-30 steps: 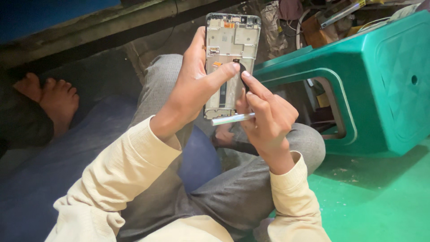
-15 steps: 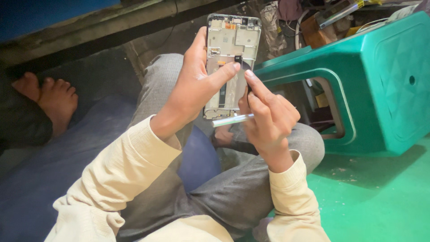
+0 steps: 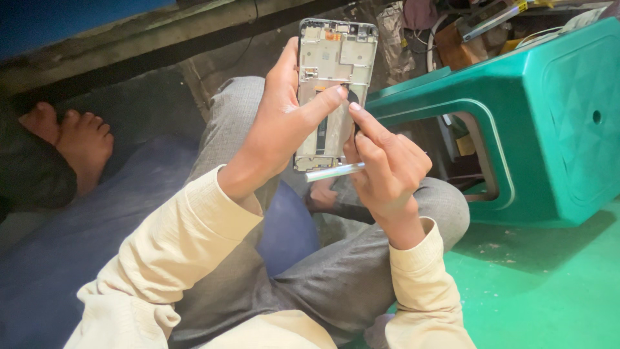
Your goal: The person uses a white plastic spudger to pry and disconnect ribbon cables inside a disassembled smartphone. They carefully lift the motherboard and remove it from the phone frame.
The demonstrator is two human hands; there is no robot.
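While the left hand (image 3: 284, 126) grips the phone frame (image 3: 332, 90) by its left edge, the right hand (image 3: 384, 168), closed on tweezers (image 3: 332, 172), fingers its right edge near the stool (image 3: 516, 123).

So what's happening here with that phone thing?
A person sitting cross-legged holds an opened phone frame with bare metal insides upright in the left hand, thumb pressed across its middle. The right hand touches a small dark part on the frame with its forefinger while keeping a thin silver metal tool tucked in its grip. A green plastic stool lies tipped over beside them on the green floor.
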